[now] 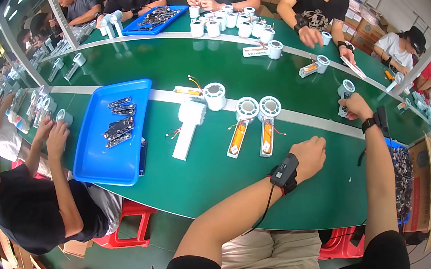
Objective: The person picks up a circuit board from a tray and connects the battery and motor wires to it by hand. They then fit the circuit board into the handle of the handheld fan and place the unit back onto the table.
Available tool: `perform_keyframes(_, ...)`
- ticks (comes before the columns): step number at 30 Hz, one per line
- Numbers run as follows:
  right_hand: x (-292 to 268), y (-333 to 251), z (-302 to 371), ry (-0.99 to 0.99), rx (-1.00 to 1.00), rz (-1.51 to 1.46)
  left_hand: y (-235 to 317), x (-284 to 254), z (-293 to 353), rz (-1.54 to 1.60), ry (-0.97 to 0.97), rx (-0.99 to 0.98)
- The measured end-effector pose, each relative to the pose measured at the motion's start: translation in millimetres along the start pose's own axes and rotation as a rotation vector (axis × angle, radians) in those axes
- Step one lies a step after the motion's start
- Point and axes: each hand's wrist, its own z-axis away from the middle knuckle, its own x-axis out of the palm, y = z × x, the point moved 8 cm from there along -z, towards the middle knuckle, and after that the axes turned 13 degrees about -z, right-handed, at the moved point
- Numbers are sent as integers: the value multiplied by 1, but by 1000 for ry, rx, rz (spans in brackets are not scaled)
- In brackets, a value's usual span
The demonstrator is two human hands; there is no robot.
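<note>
My left hand (309, 155) rests on the green table (204, 174) as a closed fist, with a black device strapped at the wrist. My right hand (355, 106) is further right and grips a small white handheld fan part (345, 93). Ahead of my left hand lie two open white fan bodies, one (244, 122) beside the other (268, 122), each with an orange battery showing. A closed white fan body (187, 124) lies to their left, and another open one (204, 93) sits just beyond it.
A blue tray (99, 162) with several dark circuit boards lies at the left, next to a seated person in black. Other people work across the table, with white fan parts (230, 22) and a second blue tray (155, 20). A cardboard box (426, 182) stands at my right.
</note>
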Motion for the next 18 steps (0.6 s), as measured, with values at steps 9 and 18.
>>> perform_keyframes(9,94,-202,5,64,-675,449,-4,-1,-2,28,-14,-41)
perform_keyframes(18,205,-294,-68,216,-923,434,-3,-16,-8,-150,251,-87)
